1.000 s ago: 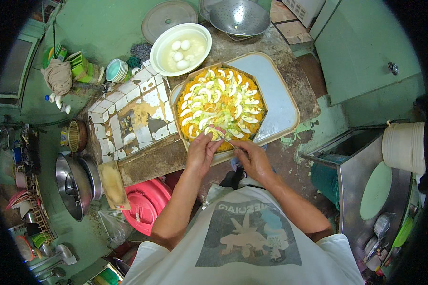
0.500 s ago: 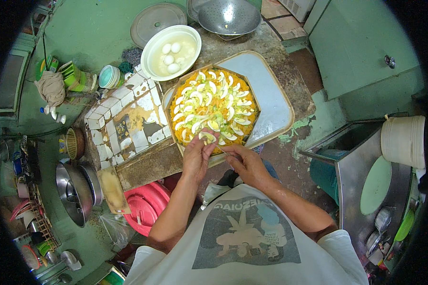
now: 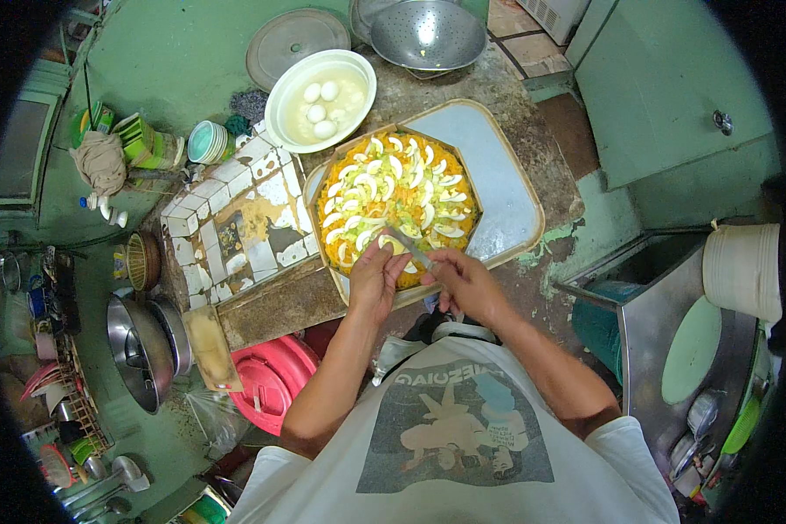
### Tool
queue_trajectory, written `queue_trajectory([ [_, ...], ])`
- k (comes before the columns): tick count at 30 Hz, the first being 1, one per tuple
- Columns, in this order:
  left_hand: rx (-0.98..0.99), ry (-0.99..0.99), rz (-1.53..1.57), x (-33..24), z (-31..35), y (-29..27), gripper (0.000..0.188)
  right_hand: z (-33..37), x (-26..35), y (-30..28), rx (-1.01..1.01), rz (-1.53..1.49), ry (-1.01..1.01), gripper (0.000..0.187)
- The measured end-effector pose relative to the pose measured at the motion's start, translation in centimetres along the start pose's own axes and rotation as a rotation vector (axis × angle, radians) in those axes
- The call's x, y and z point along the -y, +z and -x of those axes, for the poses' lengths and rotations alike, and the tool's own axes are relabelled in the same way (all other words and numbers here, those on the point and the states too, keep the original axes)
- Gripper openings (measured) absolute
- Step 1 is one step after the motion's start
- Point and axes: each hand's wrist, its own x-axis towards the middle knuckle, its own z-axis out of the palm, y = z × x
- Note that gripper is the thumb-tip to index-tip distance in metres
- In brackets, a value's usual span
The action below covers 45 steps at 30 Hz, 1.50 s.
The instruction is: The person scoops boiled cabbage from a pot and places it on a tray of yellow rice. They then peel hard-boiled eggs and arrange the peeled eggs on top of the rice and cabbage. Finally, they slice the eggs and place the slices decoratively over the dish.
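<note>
My left hand [image 3: 375,278] is closed on a piece of boiled egg [image 3: 396,244], held up over the near edge of the dish. My right hand [image 3: 465,284] grips a knife [image 3: 415,251], its blade slanting up and left against the egg. Under both hands lies an octagonal platter of orange noodles [image 3: 452,171], topped with many egg wedges and chopped pale green bits. It rests on a larger light blue tray [image 3: 506,196] with a tan rim. Beyond, a white bowl [image 3: 275,112] contains several whole peeled eggs in cloudy water.
A metal colander [image 3: 430,35] and a round grey lid [image 3: 297,44] are at the back of the worn counter [image 3: 271,316]. Broken white tiles [image 3: 260,253] lie left. A red lidded bucket [image 3: 271,384] stands below, and a metal sink unit [image 3: 642,341] is at right.
The knife has come up, and its blade now lies against the egg in my left hand. My right hand has turned slightly. The whole view has shifted a little.
</note>
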Motion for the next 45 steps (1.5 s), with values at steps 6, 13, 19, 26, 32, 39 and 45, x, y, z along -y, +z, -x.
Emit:
queue_trajectory([
  [6, 0.037, 0.003, 0.06, -0.3, 0.3, 1.3, 0.033, 0.3, -0.5, -0.8, -0.127, 0.391, -0.416, 0.027],
  [13, -0.026, -0.013, 0.095, -0.1, -2.2, 1.2, 0.031, -3.6, 0.7, -2.9, -0.038, 0.329, -0.17, 0.028],
  [19, -0.065, 0.031, 0.068, 0.3, -1.8, 1.3, 0.034, -1.4, 2.0, -1.8, 0.058, 0.019, -0.01, 0.028],
  [26, -0.028, 0.012, 0.176, -0.8, -2.5, 2.7, 0.034, -3.7, 1.1, -3.6, -0.089, 0.484, -0.471, 0.027],
  [32, -0.109, 0.053, 0.152, -1.0, -4.6, 3.3, 0.034, -6.8, 3.7, -4.2, -0.021, 0.299, -0.068, 0.028],
  [39, -0.036, 0.1, 0.111, -0.9, -2.2, 2.4, 0.035, -2.8, 3.0, -2.4, 0.075, 0.442, -0.348, 0.027],
  [45, -0.088, 0.023, 0.182, -1.2, -2.5, 1.0, 0.035, -5.2, 1.4, -2.4, 0.002, 0.559, -0.436, 0.027],
])
